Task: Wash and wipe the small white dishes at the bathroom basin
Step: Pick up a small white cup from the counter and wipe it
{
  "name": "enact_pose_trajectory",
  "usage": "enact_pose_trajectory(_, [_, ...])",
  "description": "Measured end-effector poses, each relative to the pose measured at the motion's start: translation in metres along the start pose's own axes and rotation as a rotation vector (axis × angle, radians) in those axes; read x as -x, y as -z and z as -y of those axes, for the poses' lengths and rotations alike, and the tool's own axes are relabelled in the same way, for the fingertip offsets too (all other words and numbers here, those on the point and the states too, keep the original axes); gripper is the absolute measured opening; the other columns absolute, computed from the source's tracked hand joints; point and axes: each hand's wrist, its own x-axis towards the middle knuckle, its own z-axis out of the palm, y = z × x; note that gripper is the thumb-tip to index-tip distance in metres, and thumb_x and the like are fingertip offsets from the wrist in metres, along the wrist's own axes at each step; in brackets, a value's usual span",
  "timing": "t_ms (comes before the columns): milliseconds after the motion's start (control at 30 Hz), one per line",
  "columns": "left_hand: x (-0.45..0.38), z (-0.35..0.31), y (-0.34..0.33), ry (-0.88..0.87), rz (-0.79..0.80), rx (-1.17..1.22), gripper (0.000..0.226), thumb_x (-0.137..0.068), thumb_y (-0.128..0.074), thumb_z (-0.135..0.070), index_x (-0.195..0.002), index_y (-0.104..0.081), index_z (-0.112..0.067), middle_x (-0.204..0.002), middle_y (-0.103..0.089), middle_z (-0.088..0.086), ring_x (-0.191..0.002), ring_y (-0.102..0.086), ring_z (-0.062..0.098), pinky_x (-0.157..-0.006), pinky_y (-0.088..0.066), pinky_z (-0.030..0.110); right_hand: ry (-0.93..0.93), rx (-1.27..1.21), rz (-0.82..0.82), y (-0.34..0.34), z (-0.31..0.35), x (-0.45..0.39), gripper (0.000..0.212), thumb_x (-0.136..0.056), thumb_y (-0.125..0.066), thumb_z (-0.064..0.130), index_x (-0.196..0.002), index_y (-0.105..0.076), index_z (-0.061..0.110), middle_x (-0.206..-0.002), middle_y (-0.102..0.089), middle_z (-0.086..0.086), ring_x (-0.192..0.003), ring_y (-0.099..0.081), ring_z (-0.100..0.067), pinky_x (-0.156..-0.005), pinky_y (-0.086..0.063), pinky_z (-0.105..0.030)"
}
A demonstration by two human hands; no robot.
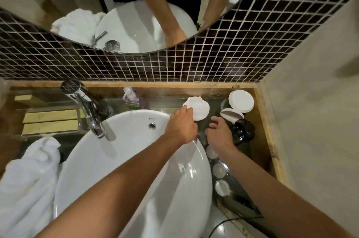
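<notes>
Left hand [180, 128] hides the small white dish's [199, 109] near edge.

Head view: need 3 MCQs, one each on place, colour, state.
1. Where is the dish that the left hand holds?
A. in the basin
B. over the counter right of the basin
C. on the towel

2. What colour is the towel left of the basin?
A. white
B. blue
C. brown

3. What is the right hand doing?
A. gripping the tap
B. holding a dish
C. open, holding nothing

Answers:
1 B, the dish sits beyond the basin rim, above the dark counter.
2 A, the crumpled towel is plainly white.
3 C, its fingers are spread over the counter, nothing in them.
</notes>
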Motion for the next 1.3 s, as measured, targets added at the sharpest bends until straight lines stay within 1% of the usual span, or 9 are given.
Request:
enact_pose_trajectory(167, [0.005, 0.003, -0.004, -0.136, 0.025, -0.196, 0.027, -0.094, -0.047, -0.032, -0.114, -0.055, -0.015, -0.115, -0.056, 0.006, -0.104, -0.053, 0.025, -0.098, -0.04, 0.041, 0.014, -0.04, -0.006, 0.015, -0.029, 0.032, 0.042, -0.094, -0.06, -0.001, -0.131, -0.056, 0.018, -0.114, -0.065, -0.004, -0.108, -0.063, -0.02, -0.101, -0.053, -0.044])
enact_pose_trajectory(333, [0.0, 0.007, -0.01, -0.167, 0.112, -0.33, 0.035, -0.097, -0.036, -0.034, -0.12, -0.052, -0.014, -0.126, -0.053, 0.009, -0.116, -0.048, 0.026, -0.104, -0.03, 0.045, 0.003, 0.048, -0.012, 0.031, -0.053, 0.047, 0.041, -0.093, -0.058, -0.003, -0.128, -0.059, 0.019, -0.112, -0.067, -0.001, -0.103, -0.063, -0.015, -0.085, -0.052, -0.026])
enact_pose_trajectory(533, [-0.005, 0.007, -0.017, -0.169, 0.138, -0.376, 0.038, -0.098, -0.032, -0.036, -0.125, -0.048, -0.014, -0.134, -0.049, 0.01, -0.123, -0.044, 0.028, -0.109, -0.023, 0.051, 0.043, 0.205, 0.0, 0.039, -0.063, 0.048, 0.044, -0.093, -0.056, -0.003, -0.133, -0.058, 0.015, -0.126, -0.065, -0.006, -0.113, -0.06, -0.018, -0.095, -0.046, -0.028])
enact_pose_trajectory(633, [-0.004, 0.005, -0.02, -0.146, 0.145, -0.367, 0.042, -0.098, -0.034, -0.038, -0.13, -0.044, -0.014, -0.14, -0.044, 0.012, -0.129, -0.038, 0.03, -0.113, -0.016, 0.054, 0.084, 0.342, -0.011, 0.043, -0.069, 0.046, 0.043, -0.092, -0.057, -0.001, -0.132, -0.06, 0.015, -0.13, -0.064, -0.006, -0.119, -0.06, -0.022, -0.103, -0.049, -0.039])
enact_pose_trajectory(733, [0.003, 0.001, -0.026, -0.19, 0.046, -0.431, 0.048, -0.095, -0.04, -0.039, -0.135, -0.041, -0.012, -0.147, -0.037, 0.016, -0.137, -0.028, 0.035, -0.116, -0.008, 0.057, 0.15, 0.549, 0.015, 0.047, -0.079, 0.045, 0.043, -0.09, -0.064, 0.007, -0.131, -0.058, 0.02, -0.133, -0.058, -0.003, -0.117, -0.06, -0.022, -0.101, -0.051, -0.041])
enact_pose_trajectory(833, [0.012, -0.013, -0.032, -0.352, -0.035, -0.409, 0.038, -0.09, -0.048, -0.038, -0.118, -0.054, -0.013, -0.126, -0.054, 0.013, -0.12, -0.047, 0.032, -0.108, -0.026, 0.048, 0.189, 0.722, 0.073, 0.046, -0.089, 0.046, 0.05, -0.088, -0.072, 0.023, -0.134, -0.054, 0.023, -0.137, -0.053, -0.001, -0.115, -0.06, -0.022, -0.098, -0.052, -0.04])
enact_pose_trajectory(900, [0.018, -0.024, -0.039, -0.46, 0.048, -0.424, 0.032, -0.088, -0.048, -0.04, -0.108, -0.056, -0.016, -0.108, -0.057, 0.007, -0.102, -0.053, 0.027, -0.096, -0.035, 0.041, 0.224, 0.802, 0.091, 0.042, -0.094, 0.046, 0.052, -0.086, -0.073, 0.031, -0.133, -0.054, 0.022, -0.136, -0.052, -0.002, -0.116, -0.059, -0.023, -0.098, -0.052, -0.041])
enact_pose_trajectory(1000, [0.027, -0.036, -0.054, -0.533, 0.184, -0.463, 0.042, -0.09, -0.048, -0.045, -0.119, -0.055, -0.016, -0.111, -0.056, 0.008, -0.103, -0.052, 0.027, -0.095, -0.037, 0.042, 0.269, 0.876, 0.08, 0.037, -0.1, 0.046, 0.054, -0.085, -0.074, 0.037, -0.132, -0.052, 0.023, -0.131, -0.052, -0.001, -0.114, -0.057, -0.021, -0.093, -0.054, -0.039])
enact_pose_trajectory(1300, [0.028, -0.057, -0.067, -0.434, 0.241, -0.385, 0.042, -0.084, -0.063, -0.03, -0.12, -0.053, -0.012, -0.117, -0.051, 0.013, -0.107, -0.051, 0.031, -0.093, -0.04, 0.044, 0.319, 0.888, 0.043, 0.032, -0.108, 0.041, 0.045, -0.085, -0.073, 0.029, -0.124, -0.053, 0.018, -0.128, -0.052, -0.006, -0.115, -0.052, -0.023, -0.09, -0.052, -0.036])
